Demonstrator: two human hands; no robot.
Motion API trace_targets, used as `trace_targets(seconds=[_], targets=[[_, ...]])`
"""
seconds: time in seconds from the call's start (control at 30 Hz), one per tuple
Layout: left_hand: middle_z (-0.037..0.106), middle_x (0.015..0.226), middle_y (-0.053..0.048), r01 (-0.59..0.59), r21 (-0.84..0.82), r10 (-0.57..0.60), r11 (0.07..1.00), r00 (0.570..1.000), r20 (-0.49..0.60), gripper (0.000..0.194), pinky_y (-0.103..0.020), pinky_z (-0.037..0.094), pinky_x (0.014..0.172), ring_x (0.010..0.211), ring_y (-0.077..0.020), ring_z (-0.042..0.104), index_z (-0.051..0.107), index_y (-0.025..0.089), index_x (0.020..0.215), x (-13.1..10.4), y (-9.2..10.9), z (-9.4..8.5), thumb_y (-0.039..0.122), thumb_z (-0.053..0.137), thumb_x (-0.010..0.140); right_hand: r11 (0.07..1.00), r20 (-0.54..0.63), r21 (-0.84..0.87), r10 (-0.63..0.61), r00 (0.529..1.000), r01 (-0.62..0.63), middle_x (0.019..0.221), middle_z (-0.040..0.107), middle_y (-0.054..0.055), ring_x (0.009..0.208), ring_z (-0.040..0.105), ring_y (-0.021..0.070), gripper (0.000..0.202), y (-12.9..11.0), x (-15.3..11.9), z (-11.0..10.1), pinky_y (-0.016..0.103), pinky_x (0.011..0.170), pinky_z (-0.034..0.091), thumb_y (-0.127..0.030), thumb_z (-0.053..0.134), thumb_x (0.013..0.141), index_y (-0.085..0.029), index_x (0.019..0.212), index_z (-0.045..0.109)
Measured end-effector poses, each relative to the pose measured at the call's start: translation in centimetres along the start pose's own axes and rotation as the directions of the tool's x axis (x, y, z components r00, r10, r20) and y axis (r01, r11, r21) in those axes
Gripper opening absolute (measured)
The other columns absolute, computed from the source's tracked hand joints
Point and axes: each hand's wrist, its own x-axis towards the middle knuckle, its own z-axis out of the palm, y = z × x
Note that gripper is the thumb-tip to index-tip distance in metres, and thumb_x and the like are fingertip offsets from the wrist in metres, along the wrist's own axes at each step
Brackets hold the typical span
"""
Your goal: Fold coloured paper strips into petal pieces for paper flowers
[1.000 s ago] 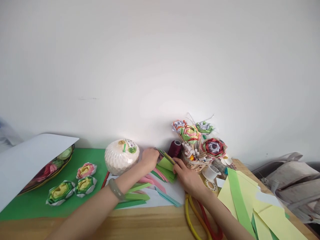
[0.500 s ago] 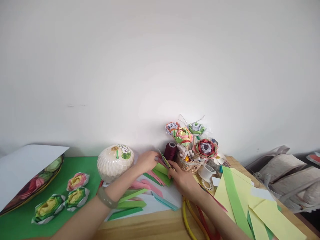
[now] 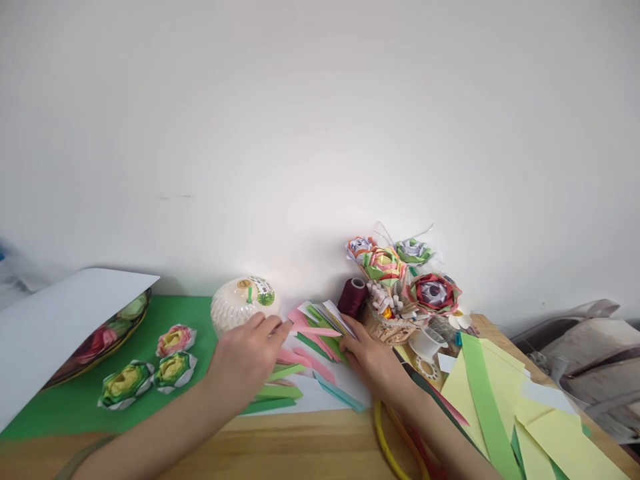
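My left hand (image 3: pixel 250 353) is closed in a pinch on the end of a pink paper strip (image 3: pixel 316 331), in front of the white ribbed round container (image 3: pixel 240 303). My right hand (image 3: pixel 367 350) rests with its fingers closed at the right edge of a bundle of folded paper strips (image 3: pixel 327 320), in white, green and pink. More pink and green strips (image 3: pixel 277 392) lie on a white sheet (image 3: pixel 325 397) beneath and between the hands. Just behind my right hand stands a dark red thread spool (image 3: pixel 353 297).
Paper flowers (image 3: pixel 434 293) fill a basket (image 3: pixel 393 330) at the right, beside a white spool (image 3: pixel 425 343). Yellow sheets (image 3: pixel 555 427) and yellow-handled scissors (image 3: pixel 383 437) lie nearer. Three paper flowers (image 3: pixel 175 370) sit on a green sheet (image 3: pixel 195 307) at the left.
My left hand has drawn back to the left from the bundle, with a pink strip now between its fingers. My right hand stays at the bundle. The whole view has shifted slightly.
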Motion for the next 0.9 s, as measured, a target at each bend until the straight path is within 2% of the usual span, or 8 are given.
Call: trace_targets(seconds=[0.1, 0.2, 0.33, 0.43, 0.57, 0.7, 0.8, 0.9], targets=[[0.071, 0.097, -0.004, 0.071, -0.265, -0.115, 0.962, 0.981, -0.155, 0.024, -0.031, 0.052, 0.077, 0.09, -0.0222, 0.065, 0.068, 0.02, 0.095, -2.8, -2.5, 0.7, 0.018, 0.044, 0.091, 0.998, -0.014, 0.037, -0.058, 0.998, 0.058, 0.139, 0.044, 0.014, 0.128, 0.042, 0.0283, 0.018, -0.3, 0.2, 0.2, 0.043, 0.096, 0.045, -0.008, 0.049, 0.086, -0.019, 0.084, 0.063], [0.072, 0.091, 0.001, 0.11, -0.522, -0.197, 0.846, 0.974, -0.113, 0.026, -0.026, 0.052, 0.071, 0.082, -0.0186, 0.067, 0.068, 0.024, 0.089, -4.7, -4.5, 1.7, 0.031, 0.043, 0.091, 0.991, -0.027, 0.063, -0.113, 0.993, 0.114, 0.137, 0.046, 0.015, 0.13, 0.04, 0.0302, 0.016, -0.2, 0.3, 0.2, 0.047, 0.098, 0.043, -0.012, 0.051, 0.087, -0.019, 0.083, 0.065], [0.071, 0.093, -0.001, 0.109, -0.638, -0.253, 0.762, 0.958, -0.138, 0.024, -0.026, 0.054, 0.069, 0.084, -0.0197, 0.067, 0.068, 0.023, 0.084, -6.8, -6.3, 2.8, 0.031, 0.046, 0.086, 0.982, -0.051, 0.096, -0.158, 0.986, 0.162, 0.134, 0.05, 0.015, 0.128, 0.043, 0.0297, 0.014, 0.1, 0.1, -0.1, 0.047, 0.098, 0.044, -0.014, 0.052, 0.086, -0.019, 0.082, 0.064], [0.071, 0.092, -0.001, 0.112, -0.646, -0.301, 0.755, 0.934, -0.19, 0.021, -0.025, 0.054, 0.07, 0.084, -0.0188, 0.067, 0.068, 0.022, 0.087, -7.8, -6.9, 3.5, 0.031, 0.049, 0.086, 0.979, -0.083, 0.126, -0.15, 0.985, 0.159, 0.132, 0.052, 0.014, 0.124, 0.047, 0.0281, 0.011, -0.7, 0.0, -0.7, 0.046, 0.095, 0.047, -0.018, 0.051, 0.087, -0.02, 0.082, 0.06], [0.07, 0.097, -0.003, -0.014, -0.507, -0.182, 0.862, 0.925, -0.335, 0.024, -0.025, 0.053, 0.08, 0.092, -0.0174, 0.066, 0.066, 0.021, 0.095, -8.0, -6.4, 4.6, 0.028, 0.043, 0.093, 0.977, -0.135, 0.158, -0.125, 0.983, 0.146, 0.13, 0.054, 0.013, 0.117, 0.054, 0.0226, 0.013, -3.5, 0.3, -1.2, 0.039, 0.09, 0.051, -0.024, 0.044, 0.093, -0.021, 0.097, 0.056], [0.066, 0.113, -0.006, -0.044, -0.44, -0.129, 0.897, 0.926, -0.355, 0.03, -0.034, 0.05, 0.092, 0.105, -0.0204, 0.061, 0.063, 0.021, 0.111, -7.6, -5.9, 5.8, 0.021, 0.039, 0.093, 0.984, -0.182, 0.123, -0.107, 0.977, 0.131, 0.126, 0.057, 0.013, 0.114, 0.056, 0.0218, 0.026, -5.6, 0.7, -0.8, 0.037, 0.088, 0.052, -0.024, 0.043, 0.094, -0.018, 0.118, 0.048], [0.062, 0.12, -0.007, -0.09, -0.41, -0.091, 0.908, 0.911, -0.401, 0.033, -0.038, 0.045, 0.099, 0.116, -0.0217, 0.054, 0.059, 0.021, 0.119, -7.4, -5.9, 5.1, 0.016, 0.04, 0.092, 0.992, -0.204, 0.073, -0.081, 0.976, 0.098, 0.115, 0.062, 0.011, 0.104, 0.06, 0.022, 0.023, -5.4, 0.7, -0.4, 0.035, 0.081, 0.054, -0.017, 0.04, 0.093, -0.018, 0.113, 0.052], [0.066, 0.108, -0.003, -0.224, -0.413, -0.02, 0.883, 0.86, -0.51, 0.032, -0.034, 0.048, 0.093, 0.11, -0.0185, 0.056, 0.061, 0.025, 0.111, -8.2, -5.4, 3.1, 0.009, 0.042, 0.091, 0.998, -0.202, 0.013, -0.061, 0.978, 0.065, 0.099, 0.065, 0.009, 0.089, 0.062, 0.0224, 0.021, -4.5, 0.9, -0.1, 0.033, 0.07, 0.053, -0.013, 0.041, 0.091, -0.018, 0.099, 0.059]])
